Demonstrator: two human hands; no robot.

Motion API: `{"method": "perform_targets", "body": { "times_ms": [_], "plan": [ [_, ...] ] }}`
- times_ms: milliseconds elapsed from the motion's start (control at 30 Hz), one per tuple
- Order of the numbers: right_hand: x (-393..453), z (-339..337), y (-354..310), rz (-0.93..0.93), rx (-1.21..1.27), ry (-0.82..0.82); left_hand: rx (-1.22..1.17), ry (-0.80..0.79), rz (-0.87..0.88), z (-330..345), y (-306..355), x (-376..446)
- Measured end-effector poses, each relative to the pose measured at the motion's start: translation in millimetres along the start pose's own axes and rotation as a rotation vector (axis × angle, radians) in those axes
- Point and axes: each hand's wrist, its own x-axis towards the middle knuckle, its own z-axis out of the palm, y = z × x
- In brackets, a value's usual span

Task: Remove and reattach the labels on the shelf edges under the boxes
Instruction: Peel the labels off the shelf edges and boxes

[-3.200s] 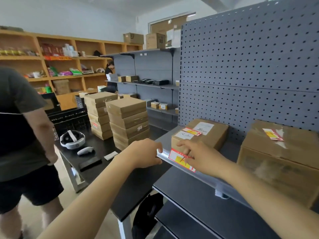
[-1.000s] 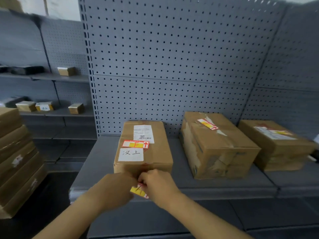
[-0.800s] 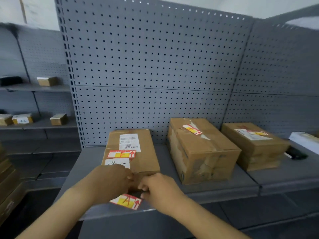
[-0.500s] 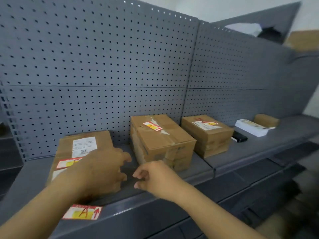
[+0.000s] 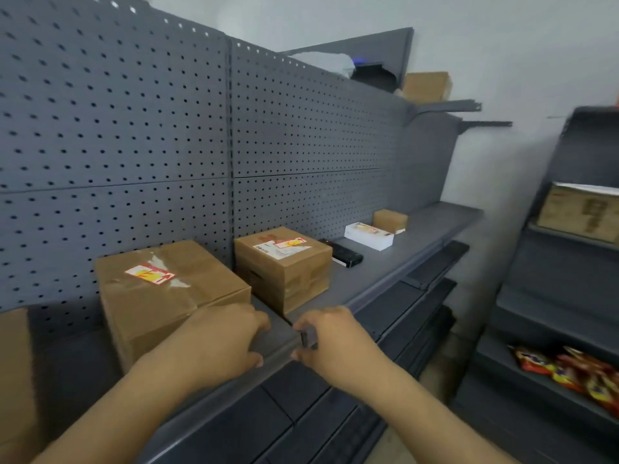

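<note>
Three taped cardboard boxes stand on the grey shelf: one cut off at the left (image 5: 13, 363), a middle box (image 5: 167, 296) with a red-and-yellow sticker (image 5: 149, 272), and a right box (image 5: 284, 269). My left hand (image 5: 221, 343) grips the shelf edge (image 5: 278, 348) below the middle box, fingers on top and thumb underneath. My right hand (image 5: 330, 341) pinches the same edge at the seam between two shelf sections. No label shows on this stretch of edge; anything under my fingers is hidden.
Further along the shelf lie a black device (image 5: 345, 256), a flat white box (image 5: 368, 234) and a small brown box (image 5: 390, 220). Grey pegboard (image 5: 134, 128) backs the shelf. Lower shelves (image 5: 335, 413) jut out below. A second rack at right holds snack packets (image 5: 569, 373).
The view has swung right. Both hands left the red-and-yellow label stuck on the edge under the left box and moved right along the edge to below the middle box.
</note>
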Motion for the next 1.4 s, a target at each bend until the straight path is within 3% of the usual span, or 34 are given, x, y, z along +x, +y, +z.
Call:
{"method": "perform_targets", "body": {
  "times_ms": [500, 933, 1100, 1400],
  "plan": [
    [2.5, -90.1, 207.1, 0.149, -0.042, 0.058, 0.025, -0.007, 0.037, -0.5, 142.3, 194.3],
    [123.1, -88.4, 338.4, 0.174, -0.01, -0.083, 0.086, -0.122, -0.125, 54.7, 158.6, 356.5],
    [165.8, -91.8, 379.0, 0.162, -0.035, -0.126, 0.073, -0.091, -0.141, 56.7, 160.0, 411.0],
    [242.2, -92.1, 444.3, 0.005, -0.029, -0.276, 0.049, -0.101, -0.346, 64.9, 158.7, 477.0]
  ]
}}
